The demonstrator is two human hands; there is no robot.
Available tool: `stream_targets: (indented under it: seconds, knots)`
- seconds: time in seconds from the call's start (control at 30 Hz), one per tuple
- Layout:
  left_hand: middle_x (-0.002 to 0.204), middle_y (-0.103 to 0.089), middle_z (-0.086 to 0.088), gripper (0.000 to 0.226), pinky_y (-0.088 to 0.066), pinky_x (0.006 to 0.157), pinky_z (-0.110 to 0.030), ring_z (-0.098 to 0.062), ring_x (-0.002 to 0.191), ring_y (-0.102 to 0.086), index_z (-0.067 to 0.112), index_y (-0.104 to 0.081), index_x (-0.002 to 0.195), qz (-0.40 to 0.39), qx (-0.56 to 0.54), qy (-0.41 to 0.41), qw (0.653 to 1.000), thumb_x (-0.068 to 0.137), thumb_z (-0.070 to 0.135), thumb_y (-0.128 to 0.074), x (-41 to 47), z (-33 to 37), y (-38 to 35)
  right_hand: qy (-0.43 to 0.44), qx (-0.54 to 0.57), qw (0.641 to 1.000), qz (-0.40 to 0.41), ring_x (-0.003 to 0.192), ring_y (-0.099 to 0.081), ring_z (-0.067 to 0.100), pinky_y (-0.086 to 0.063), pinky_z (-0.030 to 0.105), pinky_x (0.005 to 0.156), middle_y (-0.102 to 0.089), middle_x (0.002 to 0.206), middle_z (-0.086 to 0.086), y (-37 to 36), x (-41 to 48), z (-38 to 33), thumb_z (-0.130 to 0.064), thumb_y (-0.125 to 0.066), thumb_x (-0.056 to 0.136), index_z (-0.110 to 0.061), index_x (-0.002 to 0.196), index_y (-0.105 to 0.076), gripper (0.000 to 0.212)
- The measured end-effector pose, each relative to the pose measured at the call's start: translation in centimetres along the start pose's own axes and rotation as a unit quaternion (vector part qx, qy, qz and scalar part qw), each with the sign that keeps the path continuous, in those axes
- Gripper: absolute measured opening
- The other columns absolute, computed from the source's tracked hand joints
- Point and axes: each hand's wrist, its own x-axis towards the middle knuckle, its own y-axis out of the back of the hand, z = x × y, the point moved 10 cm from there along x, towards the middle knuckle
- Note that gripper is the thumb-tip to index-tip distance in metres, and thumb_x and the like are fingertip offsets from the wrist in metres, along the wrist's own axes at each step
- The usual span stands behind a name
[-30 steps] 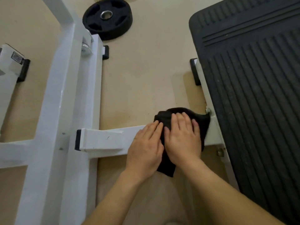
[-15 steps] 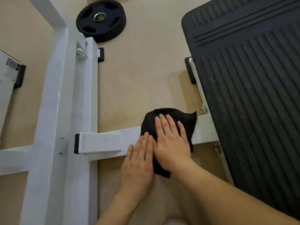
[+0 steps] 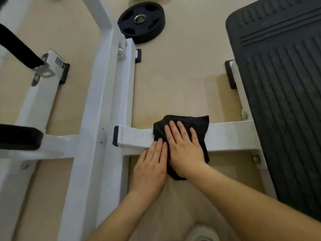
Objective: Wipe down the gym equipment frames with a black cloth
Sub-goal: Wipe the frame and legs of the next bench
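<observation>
Beige gym floor (image 3: 173, 84), black weight plate (image 3: 141, 21) flat at top. Black cloth (image 3: 199, 124) draped over white crossbar (image 3: 229, 136), near ribbed black platform (image 3: 286, 101). Right hand (image 3: 184, 146) flat on cloth, fingers straight, pressing down. Left hand (image 3: 151, 164) flat too, gripping nothing, fingertips at bar's near edge, against cloth.

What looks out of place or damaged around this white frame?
A black weight plate lies loose on the floor beyond the white frame, off any rack. Nothing looks spilled or broken.
</observation>
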Motion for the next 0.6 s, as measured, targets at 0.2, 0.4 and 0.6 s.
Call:
stream_targets:
  seconds: [0.2, 0.4, 0.6]
  knots:
    - [0.135, -0.056, -0.015, 0.073, -0.046, 0.081, -0.045, -0.028, 0.113, -0.06, 0.004, -0.055, 0.132, -0.034, 0.03, -0.001, 0.999, 0.063, 0.014, -0.077, 1.1, 1.0, 1.0, -0.03, -0.014, 0.999, 0.009, 0.148, 0.001, 0.03, 0.0, 0.047, 0.118, -0.003, 0.161, 0.009, 1.1, -1.5, 3.1, -0.038, -0.054, 0.087, -0.022, 0.153, 0.005, 0.09]
    - [0.143, -0.048, -0.014, 0.08, -0.034, 0.099, -0.055, -0.03, 0.123, -0.054, 0.007, -0.04, 0.142, -0.031, -0.018, -0.031, 0.999, 0.068, 0.018, -0.068, 0.3, 4.4, -0.5, -0.113, -0.029, 0.992, -0.038, 0.142, 0.027, 0.03, 0.013, 0.047, 0.115, 0.035, 0.152, 0.01, 0.8, -3.8, 6.6, -0.033, -0.052, 0.091, -0.019, 0.144, 0.03, 0.098]
    - [0.157, -0.023, -0.01, 0.079, -0.013, 0.114, -0.055, -0.027, 0.141, -0.032, 0.008, -0.012, 0.148, -0.021, 0.045, -0.029, 0.998, 0.088, 0.028, -0.059, 3.7, 3.4, 0.7, -0.13, -0.032, 0.989, -0.064, 0.146, 0.016, 0.033, 0.006, 0.05, 0.118, 0.019, 0.158, 0.01, 1.9, -2.1, 7.5, -0.039, -0.057, 0.086, -0.023, 0.147, 0.025, 0.104]
